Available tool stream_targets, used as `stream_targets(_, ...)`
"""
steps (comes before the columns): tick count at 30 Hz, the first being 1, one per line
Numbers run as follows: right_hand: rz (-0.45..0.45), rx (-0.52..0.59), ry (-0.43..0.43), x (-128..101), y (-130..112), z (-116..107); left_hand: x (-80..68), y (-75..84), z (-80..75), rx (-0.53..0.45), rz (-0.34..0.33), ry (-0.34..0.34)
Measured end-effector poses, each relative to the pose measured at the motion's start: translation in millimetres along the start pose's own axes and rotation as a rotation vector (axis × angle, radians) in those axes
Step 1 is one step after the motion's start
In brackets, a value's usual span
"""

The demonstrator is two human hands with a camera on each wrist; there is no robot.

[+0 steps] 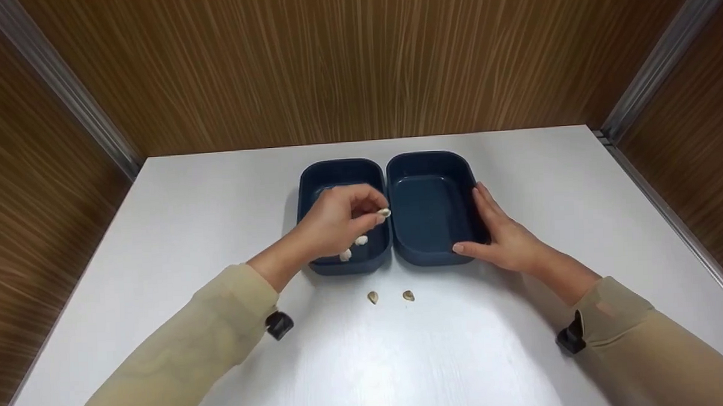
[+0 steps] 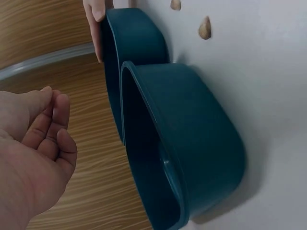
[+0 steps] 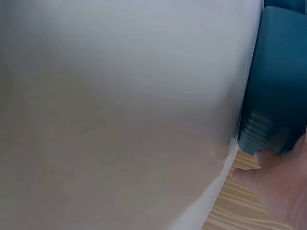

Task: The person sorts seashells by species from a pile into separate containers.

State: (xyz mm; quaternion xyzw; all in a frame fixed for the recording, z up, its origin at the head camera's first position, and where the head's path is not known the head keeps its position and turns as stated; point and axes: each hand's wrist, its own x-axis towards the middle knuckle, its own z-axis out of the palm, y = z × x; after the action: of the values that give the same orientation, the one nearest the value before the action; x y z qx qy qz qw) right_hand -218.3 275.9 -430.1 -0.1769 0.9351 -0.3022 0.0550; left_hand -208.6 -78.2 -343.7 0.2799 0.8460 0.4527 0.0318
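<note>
My left hand [image 1: 344,218] is above the left dark blue box [image 1: 352,266], pinching a small pale shell-like piece [image 1: 384,212] between thumb and fingertips, near the wall shared with the other box. In the left wrist view the pinched piece is hidden by the fingers. Two whitish lumps [image 1: 361,240] show inside the left box below the hand; part of its inside is covered. My right hand [image 1: 507,240] rests against the right dark blue box [image 1: 431,215], fingers straight along its outer right side and thumb at the near corner. Nothing shows inside the right box.
Two tan teardrop-shaped pieces, one on the left [image 1: 372,297] and one on the right [image 1: 408,296], lie on the white table [image 1: 343,372] in front of the boxes. Wood-grain panels [image 1: 356,65] stand behind and at both sides.
</note>
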Motion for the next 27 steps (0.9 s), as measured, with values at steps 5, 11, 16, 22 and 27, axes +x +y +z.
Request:
stream_targets(5,0.005,0.007,-0.007,0.1,-1.6,0.8,22.8,-6.8,9.5,-0.024,-0.070,-0.002)
stream_targets(11,0.002,0.003,-0.012,0.8,-4.7,0.2,41.1,-12.9,23.2,-0.052,-0.101,-0.010)
stream_targets(16,0.013,-0.003,-0.018,0.4,-7.3,-1.1,52.2,-16.2,34.6,-0.039,-0.093,-0.011)
stream_targets(22,0.014,-0.004,-0.021,0.6,-7.0,0.6,60.7,-22.4,47.9,-0.007,-0.080,-0.005)
stream_targets(27,0.007,-0.010,-0.021,0.1,-6.7,0.4,63.8,-24.5,55.6,0.025,-0.077,-0.007)
